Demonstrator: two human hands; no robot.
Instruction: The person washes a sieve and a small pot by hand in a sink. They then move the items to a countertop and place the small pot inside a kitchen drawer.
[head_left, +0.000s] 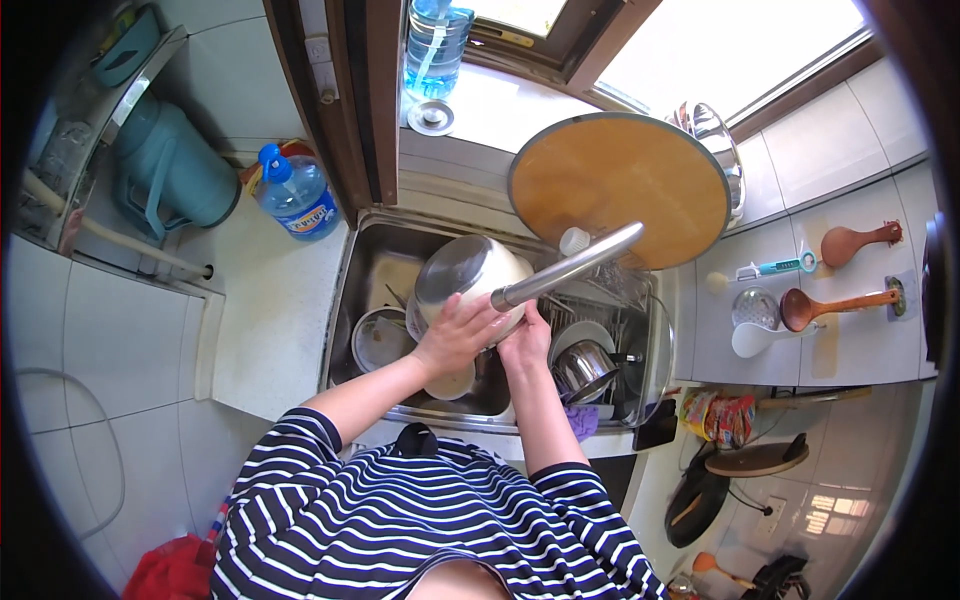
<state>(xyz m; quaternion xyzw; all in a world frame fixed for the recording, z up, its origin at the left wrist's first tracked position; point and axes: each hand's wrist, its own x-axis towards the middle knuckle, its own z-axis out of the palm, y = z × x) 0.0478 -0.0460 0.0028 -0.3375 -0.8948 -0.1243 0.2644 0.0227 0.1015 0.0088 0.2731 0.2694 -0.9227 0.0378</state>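
Observation:
A large round metal pot or basin (461, 274) is tilted over the left bowl of the steel sink, beneath the faucet spout (574, 266). My left hand (461, 334) lies on its near side with the fingers spread along the wall. Cupped at its right edge is my right hand (528, 337), its fingers partly hidden by the pot. Below, a white bowl with something in it (381, 345) sits in the sink, and another light bowl (452, 382) lies partly under my left hand. Whether water runs cannot be told.
On the right, a dish rack holds a small steel pot (585, 369) and plates, with a clear glass lid (660, 367) beside it. A round wooden board (622, 187) leans behind the sink. A blue-capped soap bottle (298, 195) stands on the left counter. Ladles (799, 309) hang at right.

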